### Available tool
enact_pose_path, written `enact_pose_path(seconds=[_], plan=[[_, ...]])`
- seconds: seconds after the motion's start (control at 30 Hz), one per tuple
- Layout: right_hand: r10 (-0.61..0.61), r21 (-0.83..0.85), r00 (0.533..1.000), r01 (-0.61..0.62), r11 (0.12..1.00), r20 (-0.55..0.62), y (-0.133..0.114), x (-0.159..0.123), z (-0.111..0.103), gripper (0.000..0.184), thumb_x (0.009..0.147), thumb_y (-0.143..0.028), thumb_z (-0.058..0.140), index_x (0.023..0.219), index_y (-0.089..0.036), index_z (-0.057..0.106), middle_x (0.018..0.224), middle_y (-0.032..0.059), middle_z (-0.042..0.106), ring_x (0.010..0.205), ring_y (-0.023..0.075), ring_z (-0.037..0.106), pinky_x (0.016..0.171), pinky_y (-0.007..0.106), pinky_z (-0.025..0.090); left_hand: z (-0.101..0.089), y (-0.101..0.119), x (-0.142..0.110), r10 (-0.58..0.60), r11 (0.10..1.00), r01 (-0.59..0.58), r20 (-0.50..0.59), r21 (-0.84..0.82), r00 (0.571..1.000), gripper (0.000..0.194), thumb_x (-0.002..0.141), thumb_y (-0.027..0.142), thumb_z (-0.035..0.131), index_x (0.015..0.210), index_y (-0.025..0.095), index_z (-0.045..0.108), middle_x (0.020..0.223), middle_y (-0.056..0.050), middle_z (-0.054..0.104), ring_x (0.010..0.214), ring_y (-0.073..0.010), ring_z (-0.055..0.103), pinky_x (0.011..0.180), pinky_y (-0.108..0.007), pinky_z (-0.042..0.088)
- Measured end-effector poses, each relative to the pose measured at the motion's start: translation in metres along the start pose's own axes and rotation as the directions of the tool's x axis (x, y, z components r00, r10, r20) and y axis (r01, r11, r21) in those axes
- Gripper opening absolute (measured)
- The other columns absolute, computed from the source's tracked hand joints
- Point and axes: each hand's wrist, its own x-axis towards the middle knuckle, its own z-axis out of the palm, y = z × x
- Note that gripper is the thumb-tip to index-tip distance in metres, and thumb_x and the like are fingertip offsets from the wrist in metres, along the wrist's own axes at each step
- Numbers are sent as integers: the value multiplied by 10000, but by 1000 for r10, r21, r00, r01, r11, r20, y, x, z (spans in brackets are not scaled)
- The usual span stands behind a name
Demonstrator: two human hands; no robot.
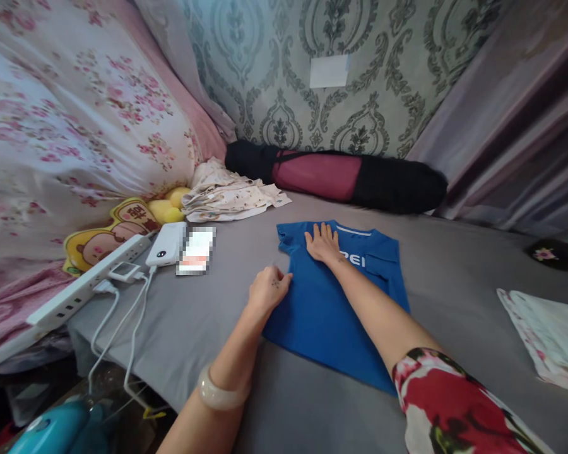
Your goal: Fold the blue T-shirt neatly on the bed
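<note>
**Desk:** What have you got on the head view?

**Me:** I see a blue T-shirt (pixel 326 302) lying on the grey bed sheet (pixel 454 277), roughly in the middle of the bed, collar end toward the patterned wall (pixel 360 94). The right hand (pixel 322 243) lies flat on it near the collar, fingers spread and open, pressing the cloth down. The left hand (pixel 267 288) sits at the shirt's left edge with the fingers curled in; I judge it is pinching the fabric there, but the fingertips are hidden, so I cannot say for certain.

**Desk:** How far along would you call it?

**Me:** Partway, I'd judge. The shirt already reads as a tidy narrowed panel: the sides look turned in, the left edge runs straight, and a folded flap shows on the right. It is not yet folded top to bottom, so that is what looks left.

**Desk:** And the shirt itself?

**Me:** Bright blue, smooth, few creases, a white stripe at the collar and white lettering partly covered by the right forearm.

**Desk:** Anything around it?

**Me:** A crumpled pale garment (pixel 227 192) lies near the wall, a dark bag with a maroon panel (pixel 336 176) behind it, a power strip (pixel 85 280) and a white power bank (pixel 166 244) to the left, and a folded floral cloth (pixel 549 334) at the right, well apart from the shirt
</note>
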Motion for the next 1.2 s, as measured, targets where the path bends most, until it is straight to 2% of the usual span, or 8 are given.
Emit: enact_pose_path(seconds=[0.33,0.47,0.53,0.63,0.73,0.93,1.1,1.2], plan=[[90,-37,996,-91,995,-10,-7,16,-5,613,985,-413,227,1468,-50,331,1550,202,258,1437,324,182,1133,548,133,-4,3,-2,-9,999,9,26,-32,1000,299,848,457,534,771,190,644,809,-94,701,798,-246,647,653,-293,418],[-41,-40,992,37,999,-121,-41,10,-23,474,961,-315,310,1266,-62,571,1361,226,509,1310,329,414,1064,470,305,-2,1,-1,15,999,-15,10,-34,1000,309,846,459,532,780,183,653,781,-97,697,806,-251,649,654,-293,421],[-93,-3,994,93,996,-62,-63,7,-28,469,963,-328,306,1189,-72,627,1243,228,595,1217,320,511,993,425,392,-2,-1,0,21,999,-21,10,-35,1000,308,844,460,527,775,187,652,770,-89,692,791,-247,645,646,-292,417],[-85,23,994,84,996,62,-90,4,-27,494,936,-422,416,1216,-65,611,1232,241,600,1191,333,540,952,411,435,-2,-2,2,26,999,-25,19,-40,999,303,835,457,529,741,193,643,748,-73,682,765,-234,638,624,-281,411],[-31,36,996,28,999,85,-100,4,-17,542,878,-359,566,1326,-58,508,1329,260,519,1185,313,558,953,381,446,-4,-2,3,31,998,-29,48,-51,998,308,822,463,534,715,190,632,695,-61,662,707,-216,630,583,-264,401],[10,292,998,-25,956,54,-87,12,-7,346,768,-100,637,1113,-72,653,1247,262,585,1145,322,593,949,384,453,-3,-4,5,53,997,-46,91,-69,994,313,800,482,554,729,186,624,628,-39,637,587,-192,608,534,-262,391],[80,485,997,-78,871,17,-55,18,-13,141,780,-145,600,880,-147,699,913,118,718,913,240,680,785,292,511,-3,-6,7,84,994,-75,115,-79,990,263,786,427,581,769,171,636,651,-31,641,614,-177,606,541,-246,389],[156,669,987,-93,737,-35,-31,17,-18,156,801,-158,525,802,-155,682,699,22,679,677,157,659,627,221,499,-5,-3,5,127,986,-111,126,-127,984,236,777,387,595,774,153,629,618,-9,603,592,-153,574,520,-229,367]])
